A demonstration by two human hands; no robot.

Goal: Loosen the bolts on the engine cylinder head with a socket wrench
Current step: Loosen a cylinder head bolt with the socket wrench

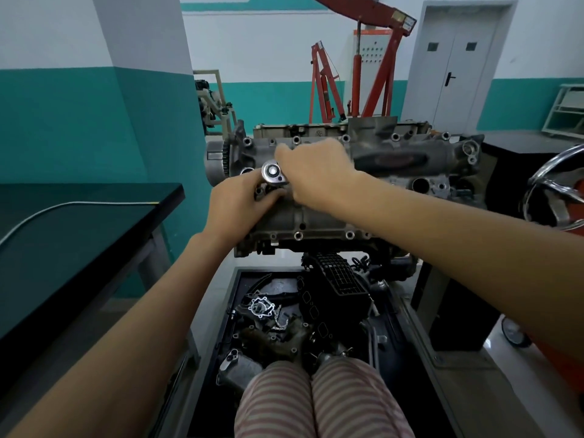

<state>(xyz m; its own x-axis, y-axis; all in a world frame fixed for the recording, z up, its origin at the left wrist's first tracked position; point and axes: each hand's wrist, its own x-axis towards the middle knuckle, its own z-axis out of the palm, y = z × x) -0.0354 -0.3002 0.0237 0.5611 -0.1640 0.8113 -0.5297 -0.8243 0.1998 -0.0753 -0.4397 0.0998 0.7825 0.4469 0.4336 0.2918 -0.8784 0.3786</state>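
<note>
The grey engine cylinder head (pixel 395 165) lies across the stand in front of me, with bolt holes along its near and far edges. A socket wrench stands over its left part; its round chrome ratchet head (pixel 272 172) shows between my hands. My right hand (pixel 316 172) grips the wrench handle, which is hidden under the fingers. My left hand (pixel 240 202) holds the socket just below the ratchet head, fingers curled round it. The bolt under the socket is hidden.
A black tray (pixel 232 298) below the engine holds several removed parts and a black intake manifold (pixel 338 289). A dark table (pixel 79 235) stands at my left. A chrome handwheel (pixel 556 191) is at right. Red engine hoists (pixel 373 67) stand behind.
</note>
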